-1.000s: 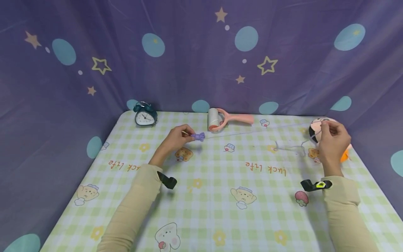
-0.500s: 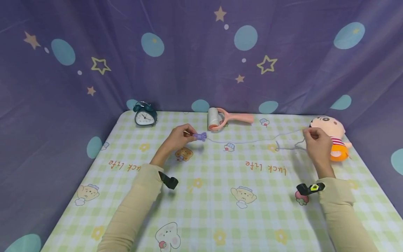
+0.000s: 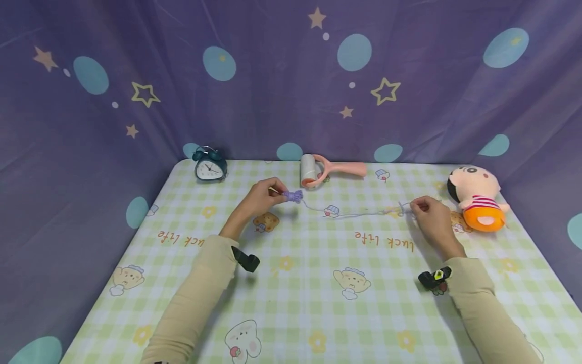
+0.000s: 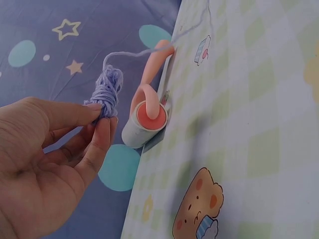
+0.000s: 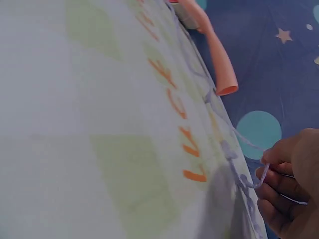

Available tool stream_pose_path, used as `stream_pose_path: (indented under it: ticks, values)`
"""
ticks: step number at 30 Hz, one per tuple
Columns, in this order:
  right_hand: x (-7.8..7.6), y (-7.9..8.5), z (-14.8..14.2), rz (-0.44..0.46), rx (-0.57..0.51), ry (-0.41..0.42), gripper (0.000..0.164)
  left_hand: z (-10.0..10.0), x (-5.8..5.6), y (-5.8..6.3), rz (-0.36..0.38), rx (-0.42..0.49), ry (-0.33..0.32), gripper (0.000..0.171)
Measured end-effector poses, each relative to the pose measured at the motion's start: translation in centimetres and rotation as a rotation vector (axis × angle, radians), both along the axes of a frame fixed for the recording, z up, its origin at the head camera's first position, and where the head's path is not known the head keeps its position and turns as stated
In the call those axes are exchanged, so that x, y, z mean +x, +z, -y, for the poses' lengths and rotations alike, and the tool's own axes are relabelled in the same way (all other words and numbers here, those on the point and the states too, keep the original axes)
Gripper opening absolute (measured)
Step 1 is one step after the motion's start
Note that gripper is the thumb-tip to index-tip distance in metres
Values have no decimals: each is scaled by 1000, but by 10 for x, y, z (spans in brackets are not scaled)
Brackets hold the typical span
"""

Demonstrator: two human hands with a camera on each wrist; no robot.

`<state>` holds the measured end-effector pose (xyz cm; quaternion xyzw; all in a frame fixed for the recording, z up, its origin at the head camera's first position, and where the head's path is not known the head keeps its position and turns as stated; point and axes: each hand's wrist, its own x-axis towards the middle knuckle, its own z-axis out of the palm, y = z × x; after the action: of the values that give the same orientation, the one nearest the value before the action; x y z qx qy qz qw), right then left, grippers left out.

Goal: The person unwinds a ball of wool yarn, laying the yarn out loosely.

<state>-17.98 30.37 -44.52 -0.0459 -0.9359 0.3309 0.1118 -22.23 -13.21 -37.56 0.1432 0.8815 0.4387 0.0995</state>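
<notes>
Between thumb and fingertips my left hand (image 3: 263, 198) pinches a small bundle of purple yarn (image 3: 293, 196), held just above the table. In the left wrist view the yarn bundle (image 4: 106, 93) is wound tight round its middle, and one strand leads away from its top. That loose strand (image 3: 359, 215) droops and runs right, close over the tablecloth, to my right hand (image 3: 434, 220). My right thumb and index finger pinch the strand, and the right wrist view shows a short loop of yarn (image 5: 264, 177) at the fingertips.
A pink-handled lint roller (image 3: 343, 170) lies at the back of the table behind the yarn. A dark green alarm clock (image 3: 210, 166) stands back left. The plush doll (image 3: 482, 199) in orange shorts lies at the right. A purple curtain (image 3: 282, 91) borders the table.
My right hand has moved left and toward me, away from the doll, which now shows fully. The strand, stretched taut before, sags to the table. My left hand has barely shifted right.
</notes>
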Motion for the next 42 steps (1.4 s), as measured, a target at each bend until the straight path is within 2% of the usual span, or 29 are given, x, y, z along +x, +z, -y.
stream_pose_path:
  ticks: [11,16,21,28,42]
  values:
    - [-2,-4,11,-43,-4,23,19,-2,1,4,12,11,-10,13]
    - [-3,6,16,-114,-21,8,19,-2,1,3,13,12,-7,12]
    - [-6,23,34,-220,-54,44,18,-2,1,3,10,18,-4,11]
    - [-9,36,73,-329,-134,155,15,-4,1,3,5,25,-5,11]
    - [-10,23,145,-379,-144,424,15,-5,0,3,3,37,-13,12]
